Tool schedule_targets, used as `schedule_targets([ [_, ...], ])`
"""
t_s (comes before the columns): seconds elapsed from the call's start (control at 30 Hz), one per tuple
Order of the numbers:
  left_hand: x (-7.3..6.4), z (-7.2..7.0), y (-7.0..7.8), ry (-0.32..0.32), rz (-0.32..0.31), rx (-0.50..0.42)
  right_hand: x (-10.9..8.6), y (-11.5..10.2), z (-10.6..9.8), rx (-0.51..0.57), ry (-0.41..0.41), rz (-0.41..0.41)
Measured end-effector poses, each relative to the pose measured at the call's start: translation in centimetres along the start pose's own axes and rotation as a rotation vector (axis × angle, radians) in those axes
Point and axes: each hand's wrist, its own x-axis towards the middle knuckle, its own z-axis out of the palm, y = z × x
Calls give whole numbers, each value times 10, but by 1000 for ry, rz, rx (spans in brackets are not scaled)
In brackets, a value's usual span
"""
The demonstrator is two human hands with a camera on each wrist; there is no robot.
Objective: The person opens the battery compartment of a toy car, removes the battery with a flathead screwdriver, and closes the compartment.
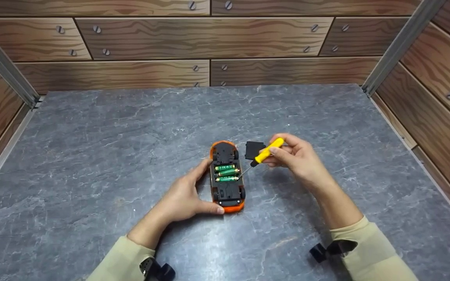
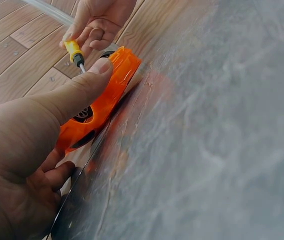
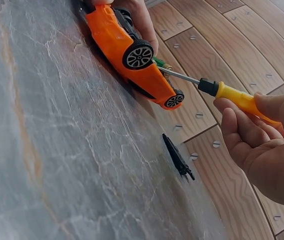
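An orange toy car [image 1: 229, 191] lies wheels up on the table, its battery bay uncovered. Three green batteries [image 1: 227, 179] sit in the bay, the middle one slanted. My left hand [image 1: 184, 197] grips the car from the left side, thumb at its near end, fingers along the far left edge. With my right hand [image 1: 297, 158] I hold a yellow-handled screwdriver [image 1: 268, 151] between thumb and fingers. Its shaft [image 3: 179, 74] slopes down to the right end of the nearest battery. Beside the car's right side lies a black battery cover [image 1: 254, 150], partly behind the right hand.
The grey marbled table [image 1: 111, 136] spreads around the car on all sides. Wood-patterned walls [image 1: 209, 37] with metal corner posts [image 1: 400, 47] enclose the back and sides. A black wrist camera [image 1: 318, 253] sits by the right sleeve.
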Motion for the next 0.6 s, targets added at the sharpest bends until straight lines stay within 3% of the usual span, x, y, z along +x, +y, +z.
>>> schedule_targets([
  [0.33, 1, -1, 1, -4, -3, 1, 0, 1, 0, 37, -6, -16],
  [0.6, 0, 0, 0, -5, 1, -7, 2, 6, -1, 72, 7, 34],
])
